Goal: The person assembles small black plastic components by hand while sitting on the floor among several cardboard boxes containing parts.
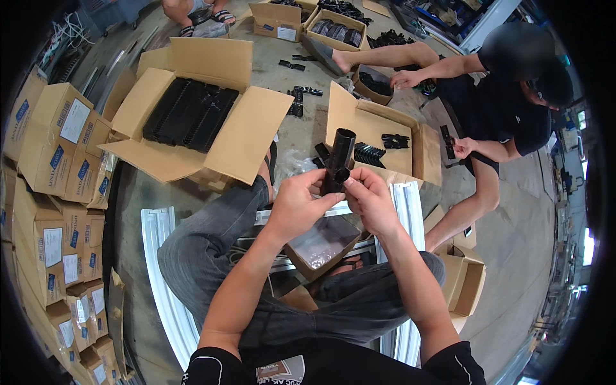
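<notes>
Both my hands hold a black tubular fitting (341, 149) in front of me, with its round open end tilted up and away. My left hand (300, 204) wraps round its lower left side, thumb across the front. On its other side my right hand (371, 200) pinches a short round stub near the base. Below my hands, between my legs, sits a small cardboard box (310, 267) with a clear plastic bag (325, 247) inside. Just beyond is an open carton (426, 149) with a row of black clips (368, 155) and another black piece (395, 141).
A large open carton (210, 59) at left holds stacked black slatted parts (190, 115). Cartons (62, 138) are piled along the far left. White metal rails (406, 224) flank my legs. A co-worker (516, 122) at right holds a black part (448, 141); more black parts (297, 99) lie on the floor.
</notes>
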`<state>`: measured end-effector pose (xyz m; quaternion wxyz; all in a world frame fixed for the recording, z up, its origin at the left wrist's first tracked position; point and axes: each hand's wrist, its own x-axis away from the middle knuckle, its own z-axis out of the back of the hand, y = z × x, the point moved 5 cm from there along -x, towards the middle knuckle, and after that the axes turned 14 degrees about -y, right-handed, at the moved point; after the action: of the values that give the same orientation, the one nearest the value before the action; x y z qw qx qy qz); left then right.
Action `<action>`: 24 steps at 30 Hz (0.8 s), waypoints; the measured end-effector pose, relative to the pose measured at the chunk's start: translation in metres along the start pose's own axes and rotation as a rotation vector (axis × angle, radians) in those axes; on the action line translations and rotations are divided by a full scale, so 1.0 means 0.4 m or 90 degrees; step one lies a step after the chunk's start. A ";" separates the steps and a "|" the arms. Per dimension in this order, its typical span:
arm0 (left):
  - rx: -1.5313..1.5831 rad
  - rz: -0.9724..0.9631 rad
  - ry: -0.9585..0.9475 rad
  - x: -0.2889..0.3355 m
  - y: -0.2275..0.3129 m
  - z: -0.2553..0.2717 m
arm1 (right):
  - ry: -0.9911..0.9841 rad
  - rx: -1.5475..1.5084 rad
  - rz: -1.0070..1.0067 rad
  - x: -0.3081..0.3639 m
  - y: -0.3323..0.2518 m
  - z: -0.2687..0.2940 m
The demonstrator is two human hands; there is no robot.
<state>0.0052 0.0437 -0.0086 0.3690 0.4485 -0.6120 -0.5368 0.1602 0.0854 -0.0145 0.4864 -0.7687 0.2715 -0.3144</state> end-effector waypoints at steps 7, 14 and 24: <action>-0.092 -0.031 0.035 0.012 0.001 0.003 | -0.078 -0.211 -0.024 -0.008 0.015 -0.014; -0.207 -0.008 0.071 0.024 0.043 0.014 | -0.021 -0.071 -0.006 -0.008 0.008 -0.015; -0.078 -0.007 0.044 0.027 0.035 0.017 | -0.081 0.003 0.049 -0.013 -0.018 -0.009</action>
<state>-0.0067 0.0360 0.0041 0.4141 0.4466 -0.5624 -0.5593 0.1549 0.0900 -0.0082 0.5160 -0.7750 0.2686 -0.2468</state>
